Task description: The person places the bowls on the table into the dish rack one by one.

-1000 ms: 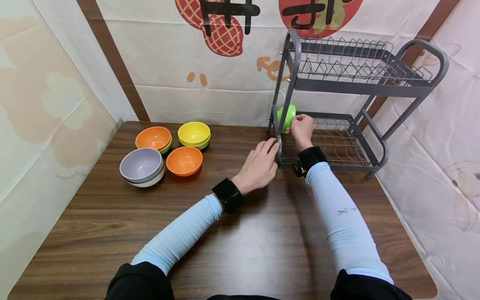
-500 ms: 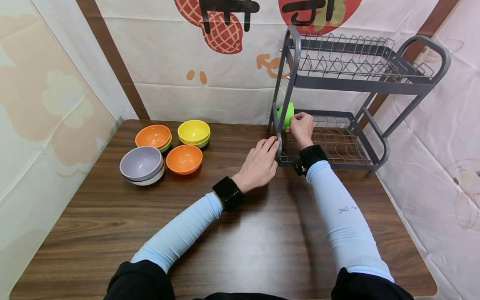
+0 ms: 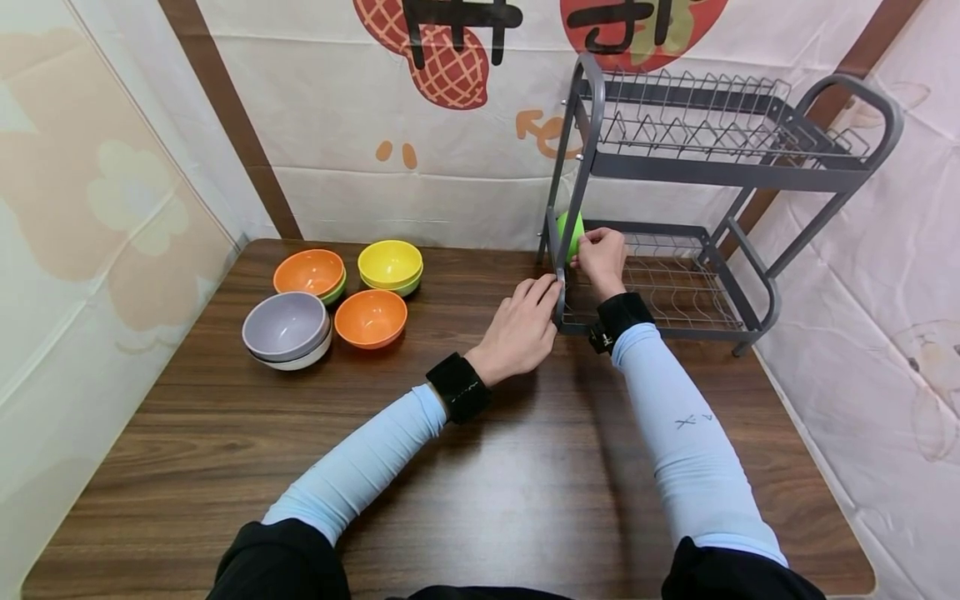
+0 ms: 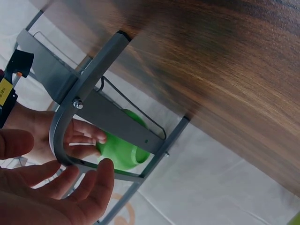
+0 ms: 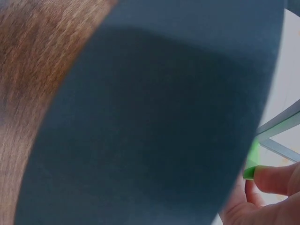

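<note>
My right hand (image 3: 604, 260) pinches the rim of a green bowl (image 3: 572, 232) at the left end of the rack's lower tier. The bowl stands on its side, and the left wrist view shows its rounded underside and foot (image 4: 123, 151) behind the grey end bar. My left hand (image 3: 519, 329) touches the left front post of the dark grey two-tier dish rack (image 3: 720, 172) with its fingertips, fingers loosely bent. In the right wrist view a large dark surface hides most of the scene; the thumb and the green rim (image 5: 250, 172) show at the right edge.
On the table's left stand a grey bowl (image 3: 285, 327) stacked on a white one (image 3: 303, 360), an orange bowl (image 3: 308, 271) on a green one, a yellow bowl (image 3: 389, 262) on a yellow-green one, and a single orange bowl (image 3: 371, 318). A cloth wall (image 3: 337, 200) rises behind.
The green bowl has turned and shifted slightly left, so less of it shows past the rack's post. My right hand keeps its pinch; my left hand stays at the post.
</note>
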Tool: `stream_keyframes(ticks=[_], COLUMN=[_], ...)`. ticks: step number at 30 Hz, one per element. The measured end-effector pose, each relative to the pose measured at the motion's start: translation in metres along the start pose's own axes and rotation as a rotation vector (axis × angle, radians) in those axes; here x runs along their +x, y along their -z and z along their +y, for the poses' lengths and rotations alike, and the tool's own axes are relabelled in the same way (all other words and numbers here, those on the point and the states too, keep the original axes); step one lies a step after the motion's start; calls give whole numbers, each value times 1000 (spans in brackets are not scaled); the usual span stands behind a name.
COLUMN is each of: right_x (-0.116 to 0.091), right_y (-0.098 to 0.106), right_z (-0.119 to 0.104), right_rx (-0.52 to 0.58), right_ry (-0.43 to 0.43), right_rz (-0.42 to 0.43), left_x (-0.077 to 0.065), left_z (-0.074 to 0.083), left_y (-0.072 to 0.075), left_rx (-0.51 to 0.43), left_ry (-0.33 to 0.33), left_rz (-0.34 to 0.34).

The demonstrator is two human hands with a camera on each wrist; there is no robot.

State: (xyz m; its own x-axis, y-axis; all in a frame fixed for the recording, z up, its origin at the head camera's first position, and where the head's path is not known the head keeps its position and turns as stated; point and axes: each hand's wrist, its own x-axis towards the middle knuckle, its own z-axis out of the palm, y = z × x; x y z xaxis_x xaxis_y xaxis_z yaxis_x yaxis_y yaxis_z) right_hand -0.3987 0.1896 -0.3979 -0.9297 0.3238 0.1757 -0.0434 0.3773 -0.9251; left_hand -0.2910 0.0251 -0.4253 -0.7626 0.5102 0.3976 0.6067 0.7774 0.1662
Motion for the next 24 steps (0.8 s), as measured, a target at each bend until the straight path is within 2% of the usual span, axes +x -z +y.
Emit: stream_keyframes(ticks=[9, 24], right_x=[0, -1], right_y=[-1, -1], right_z=[0, 2], right_rx=[-16, -12], right_ry=[-5, 12], right_rz=[15, -9], left_x=[0, 0], left_z=[-1, 1], left_y=[0, 0], left_rx=[-13, -27], left_ry=[0, 2], left_rz=[1, 6])
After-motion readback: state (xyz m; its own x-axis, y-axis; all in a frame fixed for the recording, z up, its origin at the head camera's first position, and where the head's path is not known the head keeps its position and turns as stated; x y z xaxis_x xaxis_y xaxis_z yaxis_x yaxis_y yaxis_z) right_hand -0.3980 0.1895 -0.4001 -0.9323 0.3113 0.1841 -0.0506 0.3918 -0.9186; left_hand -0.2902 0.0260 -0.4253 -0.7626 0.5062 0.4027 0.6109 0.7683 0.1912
